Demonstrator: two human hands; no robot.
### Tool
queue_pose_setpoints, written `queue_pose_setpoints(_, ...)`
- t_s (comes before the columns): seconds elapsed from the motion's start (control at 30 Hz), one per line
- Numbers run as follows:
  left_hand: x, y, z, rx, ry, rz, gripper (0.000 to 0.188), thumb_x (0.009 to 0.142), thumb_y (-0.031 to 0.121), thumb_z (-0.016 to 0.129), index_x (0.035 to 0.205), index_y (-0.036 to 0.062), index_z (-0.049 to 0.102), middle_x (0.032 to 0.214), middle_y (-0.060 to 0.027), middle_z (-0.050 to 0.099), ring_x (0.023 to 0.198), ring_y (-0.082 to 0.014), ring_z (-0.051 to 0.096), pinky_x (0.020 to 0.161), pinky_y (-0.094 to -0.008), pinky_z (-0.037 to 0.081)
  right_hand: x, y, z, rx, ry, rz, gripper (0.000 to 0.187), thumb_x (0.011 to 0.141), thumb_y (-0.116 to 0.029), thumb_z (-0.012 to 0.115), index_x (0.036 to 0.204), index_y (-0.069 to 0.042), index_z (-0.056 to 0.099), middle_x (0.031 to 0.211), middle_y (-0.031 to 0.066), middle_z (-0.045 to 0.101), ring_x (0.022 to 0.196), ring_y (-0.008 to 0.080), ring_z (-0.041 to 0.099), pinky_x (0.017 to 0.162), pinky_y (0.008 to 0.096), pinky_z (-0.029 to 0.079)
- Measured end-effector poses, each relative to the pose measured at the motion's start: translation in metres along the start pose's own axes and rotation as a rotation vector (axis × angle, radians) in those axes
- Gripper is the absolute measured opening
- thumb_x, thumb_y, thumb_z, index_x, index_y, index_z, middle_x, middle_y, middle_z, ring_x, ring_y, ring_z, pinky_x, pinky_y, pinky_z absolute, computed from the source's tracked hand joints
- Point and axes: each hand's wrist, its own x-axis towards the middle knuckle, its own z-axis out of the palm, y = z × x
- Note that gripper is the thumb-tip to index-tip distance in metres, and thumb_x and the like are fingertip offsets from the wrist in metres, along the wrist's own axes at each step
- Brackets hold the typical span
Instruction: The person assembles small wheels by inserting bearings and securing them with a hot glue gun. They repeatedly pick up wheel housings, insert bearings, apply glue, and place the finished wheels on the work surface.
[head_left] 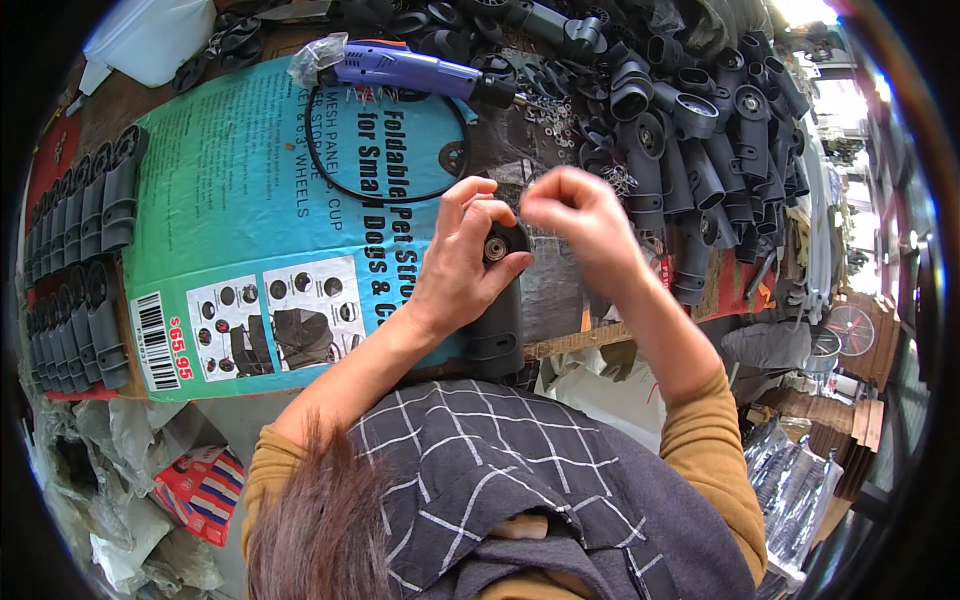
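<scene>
With our left hand (452,255) we pinch the round end of a black plastic tube joint (496,335) by the table's front edge (575,342); our right hand (583,212) curls alongside, too blurred to tell its grip.

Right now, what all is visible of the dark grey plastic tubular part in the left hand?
The dark grey, plastic-looking tubular part has a rounded head holding a round metallic piece, and a small slot toward its other end. It is at the near edge of the wooden worktop, head end farther in. The left hand grips the head, partly covering it; contact with the blurred right hand is unclear.
</scene>
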Motion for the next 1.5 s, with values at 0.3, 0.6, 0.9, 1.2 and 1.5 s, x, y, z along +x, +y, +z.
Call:
queue_pose_setpoints(0.3,-0.003,-0.002,0.003,-0.084,-0.027,-0.075,0.017,0.076,0.010,0.077,0.083,0.0037,0.063,0.125,-0.0144,0.052,0.113,-0.0347,0.053,0.091,-0.0428,0.046,-0.008,-0.005,0.020,0.028,0.050,0.045,0.015,0.083,-0.009,0.074,0.087,-0.005,0.060,0.082,-0.0027,0.058,0.074,0.0040,0.053,0.068,0.0205,0.044)
queue_pose_setpoints(0.6,0.000,0.002,-0.001,0.008,-0.044,-0.027,0.016,0.077,0.008,0.078,0.081,0.0036,0.063,0.123,-0.0149,0.053,0.117,-0.0318,0.051,0.093,-0.0379,0.044,0.185,-0.022,0.065,-1.188,0.036,-0.544,0.070,0.072,-0.014,0.072,0.137,-0.010,0.046,0.121,0.0190,0.060,0.117,0.0365,0.055,0.101,0.0432,0.044)
queue_pose_setpoints(0.9,0.001,0.001,0.001,0.011,-0.046,-0.013,0.020,0.075,0.011,0.078,0.082,0.0040,0.061,0.116,-0.0118,0.060,0.109,-0.0331,0.055,0.092,-0.0420,0.044,0.049,-0.033,0.006,-0.067,0.329,-0.430,0.069,0.070,0.001,0.066,0.126,-0.006,0.026,0.100,0.0127,0.061,0.089,0.0163,0.062,0.069,0.0287,0.053)
queue_pose_setpoints(1.2,0.001,-0.003,0.003,-0.016,-0.026,-0.020,0.017,0.074,0.010,0.079,0.080,0.0035,0.064,0.116,-0.0130,0.061,0.110,-0.0317,0.056,0.093,-0.0399,0.045,-0.014,-0.044,-0.005,0.698,0.380,-0.544,0.047,0.084,-0.043,0.066,0.113,-0.007,0.056,0.083,0.0138,0.059,0.069,0.0245,0.056,0.070,0.0409,0.048)
queue_pose_setpoints(1.5,0.001,-0.004,0.005,-0.023,-0.039,-0.007,0.020,0.074,0.002,0.079,0.078,0.0010,0.059,0.115,-0.0113,0.059,0.085,-0.0188,0.057,0.072,-0.0299,0.048,-0.046,-0.048,0.001,0.704,0.129,-0.707,0.067,0.085,-0.065,0.056,0.125,-0.012,0.051,0.085,0.0121,0.060,0.072,0.0250,0.057,0.072,0.0418,0.045)
